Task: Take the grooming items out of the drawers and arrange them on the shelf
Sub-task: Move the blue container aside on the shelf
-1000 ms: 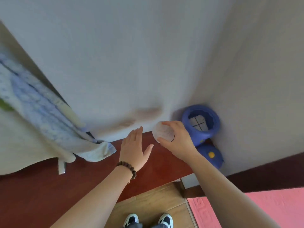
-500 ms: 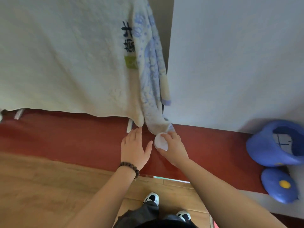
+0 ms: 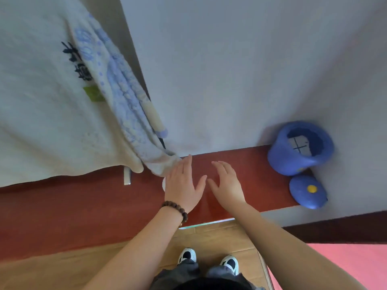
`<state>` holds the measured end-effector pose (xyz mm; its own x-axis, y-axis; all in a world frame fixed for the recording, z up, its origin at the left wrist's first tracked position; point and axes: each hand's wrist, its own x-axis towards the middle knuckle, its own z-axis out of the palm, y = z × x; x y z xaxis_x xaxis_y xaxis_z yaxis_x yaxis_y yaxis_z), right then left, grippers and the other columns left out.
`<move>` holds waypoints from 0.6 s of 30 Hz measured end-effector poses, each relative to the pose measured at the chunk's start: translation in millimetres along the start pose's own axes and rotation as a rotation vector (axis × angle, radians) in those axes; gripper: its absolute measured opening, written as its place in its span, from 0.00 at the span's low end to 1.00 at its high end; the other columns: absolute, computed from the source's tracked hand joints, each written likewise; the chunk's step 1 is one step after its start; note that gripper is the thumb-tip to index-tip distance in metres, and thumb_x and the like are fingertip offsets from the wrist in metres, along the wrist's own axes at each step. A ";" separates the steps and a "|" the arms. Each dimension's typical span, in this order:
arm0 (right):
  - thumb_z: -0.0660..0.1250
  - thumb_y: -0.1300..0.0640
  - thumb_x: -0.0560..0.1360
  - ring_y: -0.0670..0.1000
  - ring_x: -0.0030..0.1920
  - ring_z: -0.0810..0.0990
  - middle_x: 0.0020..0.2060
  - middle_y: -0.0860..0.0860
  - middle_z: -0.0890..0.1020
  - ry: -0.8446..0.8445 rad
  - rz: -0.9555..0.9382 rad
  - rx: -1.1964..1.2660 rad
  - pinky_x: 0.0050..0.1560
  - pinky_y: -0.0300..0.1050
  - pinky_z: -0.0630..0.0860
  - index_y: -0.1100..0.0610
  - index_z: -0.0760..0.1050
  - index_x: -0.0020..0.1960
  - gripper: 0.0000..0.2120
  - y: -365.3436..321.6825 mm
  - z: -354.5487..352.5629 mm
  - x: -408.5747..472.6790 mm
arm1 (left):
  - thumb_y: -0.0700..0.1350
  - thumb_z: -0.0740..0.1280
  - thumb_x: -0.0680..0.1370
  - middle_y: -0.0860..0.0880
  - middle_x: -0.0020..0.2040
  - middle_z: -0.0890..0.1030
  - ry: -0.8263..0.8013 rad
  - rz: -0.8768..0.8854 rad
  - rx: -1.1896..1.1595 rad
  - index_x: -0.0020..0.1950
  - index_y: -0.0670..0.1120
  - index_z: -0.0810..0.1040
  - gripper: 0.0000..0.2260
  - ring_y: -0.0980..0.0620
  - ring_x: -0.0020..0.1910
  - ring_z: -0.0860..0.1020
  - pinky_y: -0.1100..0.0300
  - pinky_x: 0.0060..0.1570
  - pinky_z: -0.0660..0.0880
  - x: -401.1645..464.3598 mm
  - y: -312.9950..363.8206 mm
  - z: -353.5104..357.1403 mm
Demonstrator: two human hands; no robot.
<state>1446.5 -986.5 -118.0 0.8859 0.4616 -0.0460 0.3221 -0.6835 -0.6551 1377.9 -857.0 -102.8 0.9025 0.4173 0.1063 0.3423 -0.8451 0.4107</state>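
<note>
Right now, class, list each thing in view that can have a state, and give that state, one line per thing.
Left hand: open, fingers straight, over the red shelf.
Right hand: open, holding nothing.
White round item: mostly hidden behind the left hand.
Blue pot: open, lid off.
Blue lid: beside the pot.
Towels: hanging, reaching the shelf.

White towel [image 3: 46, 114] with black characters hangs at 10 o'clock, blue-patterned towel [image 3: 125, 114] draped beside it. Blue pot [image 3: 278, 158] at 3 o'clock against wall, blue lid [image 3: 303, 197] with yellow knob just below. Pink mat [image 3: 345, 266] at 5 o'clock.
</note>
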 end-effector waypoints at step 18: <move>0.66 0.57 0.76 0.58 0.67 0.69 0.70 0.57 0.67 0.364 0.521 -0.005 0.64 0.46 0.66 0.59 0.65 0.71 0.26 176.4 -134.6 -63.5 | 0.68 0.67 0.69 0.42 0.76 0.61 -0.269 0.380 -0.053 0.78 0.40 0.46 0.52 0.43 0.72 0.64 0.49 0.69 0.64 81.7 208.3 78.6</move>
<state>1492.0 -1212.5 -129.1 0.9832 -0.1538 -0.0982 -0.1815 -0.7698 -0.6119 1543.5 -1025.2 -79.7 0.9994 -0.0262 0.0229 -0.0336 -0.9000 0.4347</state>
